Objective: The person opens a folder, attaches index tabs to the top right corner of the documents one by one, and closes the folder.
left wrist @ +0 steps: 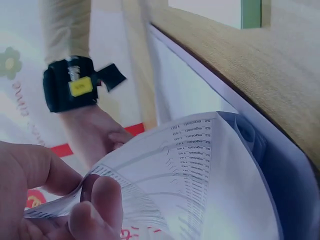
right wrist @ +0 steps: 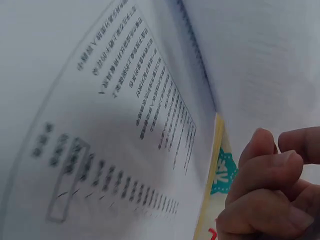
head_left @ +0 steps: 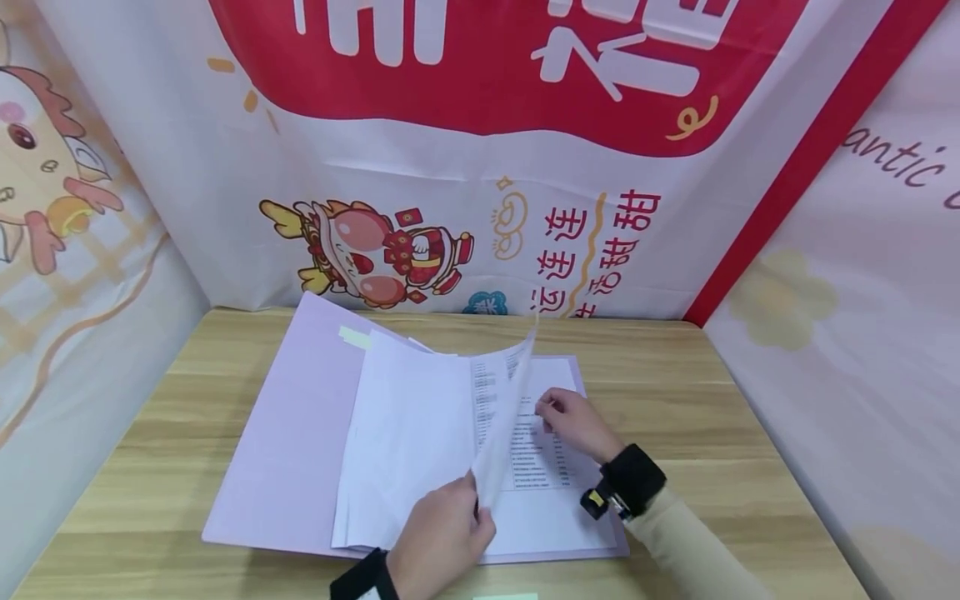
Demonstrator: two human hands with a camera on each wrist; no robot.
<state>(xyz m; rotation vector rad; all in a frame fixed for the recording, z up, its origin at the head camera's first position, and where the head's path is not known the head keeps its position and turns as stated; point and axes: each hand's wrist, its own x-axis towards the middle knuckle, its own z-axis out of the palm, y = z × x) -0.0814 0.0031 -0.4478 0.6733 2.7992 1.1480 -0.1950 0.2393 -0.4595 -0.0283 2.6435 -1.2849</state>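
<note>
A lilac folder (head_left: 277, 450) lies spread on the table with white sheets inside. Turned pages (head_left: 412, 425) rest on its left half, and a printed list page (head_left: 536, 462) lies on the right. Between them a sheet (head_left: 502, 433) stands half raised and bent. My left hand (head_left: 442, 533) pinches this sheet near its lower edge; in the left wrist view the thumb and fingers (left wrist: 102, 200) grip the curved paper. My right hand (head_left: 579, 423) hovers over the right page with loosely curled fingers; the right wrist view shows the fingers (right wrist: 265, 175) holding nothing, beside printed paper.
The folder lies on a wooden table (head_left: 675, 392). Printed cloth walls (head_left: 480, 158) rise behind it and at both sides. A pale green label (head_left: 354, 337) sticks to the folder's cover. At the front table edge lies a white item with a green edge (left wrist: 251, 14).
</note>
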